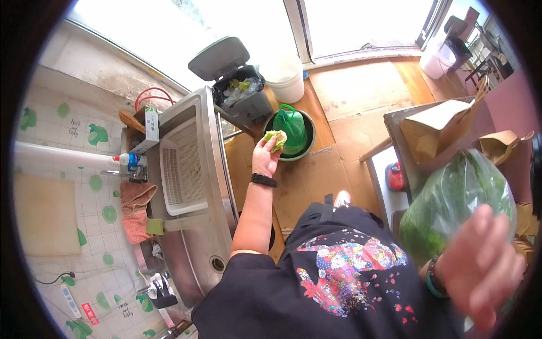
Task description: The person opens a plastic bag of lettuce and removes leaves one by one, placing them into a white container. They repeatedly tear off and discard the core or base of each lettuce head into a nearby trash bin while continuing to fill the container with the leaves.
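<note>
My left hand (266,159) holds a small piece of pale green leafy vegetable (276,140) between thumb and fingers. Just beyond it, a green plastic bag (290,132) stands in a round dark basin (311,137) on the floor. My right hand (482,262) is raised at the lower right, blurred, with fingers apart and nothing seen in it. It appears in front of a clear plastic bag full of green leafy vegetables (449,207) at the table on the right.
A stainless-steel sink (211,169) with a white plastic basket (184,169) is on the left. An open grey trash bin (250,101) and a white bucket (286,84) stand by the window. Paper bags (440,123) rest on the right-hand table (396,120); cardboard (360,127) covers part of the floor.
</note>
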`<action>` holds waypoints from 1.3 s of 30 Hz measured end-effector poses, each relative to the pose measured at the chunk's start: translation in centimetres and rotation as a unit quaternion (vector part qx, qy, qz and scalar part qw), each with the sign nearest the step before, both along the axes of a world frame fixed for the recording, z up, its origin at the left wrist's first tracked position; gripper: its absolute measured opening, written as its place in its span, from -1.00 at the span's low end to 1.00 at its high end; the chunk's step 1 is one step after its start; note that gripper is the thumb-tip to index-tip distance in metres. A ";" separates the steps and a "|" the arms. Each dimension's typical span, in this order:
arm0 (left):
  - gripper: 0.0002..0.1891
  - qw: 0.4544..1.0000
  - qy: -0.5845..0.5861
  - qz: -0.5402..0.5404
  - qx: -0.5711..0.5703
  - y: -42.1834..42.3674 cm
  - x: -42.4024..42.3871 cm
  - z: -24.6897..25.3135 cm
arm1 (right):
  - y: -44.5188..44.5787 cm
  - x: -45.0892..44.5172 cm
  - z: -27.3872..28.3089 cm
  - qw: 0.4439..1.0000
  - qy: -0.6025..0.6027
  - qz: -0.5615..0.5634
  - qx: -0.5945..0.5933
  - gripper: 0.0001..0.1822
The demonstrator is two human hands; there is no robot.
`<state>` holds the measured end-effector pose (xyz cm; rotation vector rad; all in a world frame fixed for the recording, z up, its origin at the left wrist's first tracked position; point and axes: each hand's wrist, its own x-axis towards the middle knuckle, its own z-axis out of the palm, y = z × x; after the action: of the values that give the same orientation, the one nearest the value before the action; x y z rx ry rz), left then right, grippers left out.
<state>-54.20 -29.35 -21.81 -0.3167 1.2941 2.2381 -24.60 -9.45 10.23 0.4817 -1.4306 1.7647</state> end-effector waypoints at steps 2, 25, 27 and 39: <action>-0.80 1.000 -0.012 0.027 -0.005 0.0 -3.0 -0.9 | 2.2 -1.2 -2.0 0.998 -0.047 -0.012 0.043 -0.66; -0.44 0.981 -0.098 0.150 -0.074 -0.7 -44.9 -13.3 | 5.3 -16.8 -17.5 0.843 -0.383 -0.243 -0.290 -0.72; -0.46 0.980 -0.137 0.129 -0.064 -1.3 -43.5 -16.0 | 5.2 -17.2 -17.8 0.846 -0.387 -0.210 -0.301 -0.73; -0.54 0.958 0.101 -0.261 0.067 9.9 -31.4 3.1 | 2.2 -13.6 -17.2 0.837 -0.377 -0.241 -0.315 -0.67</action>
<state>-85.60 -19.43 -18.68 0.2847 1.1503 1.9162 -38.19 -7.20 -6.97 -0.9462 -1.1656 1.9105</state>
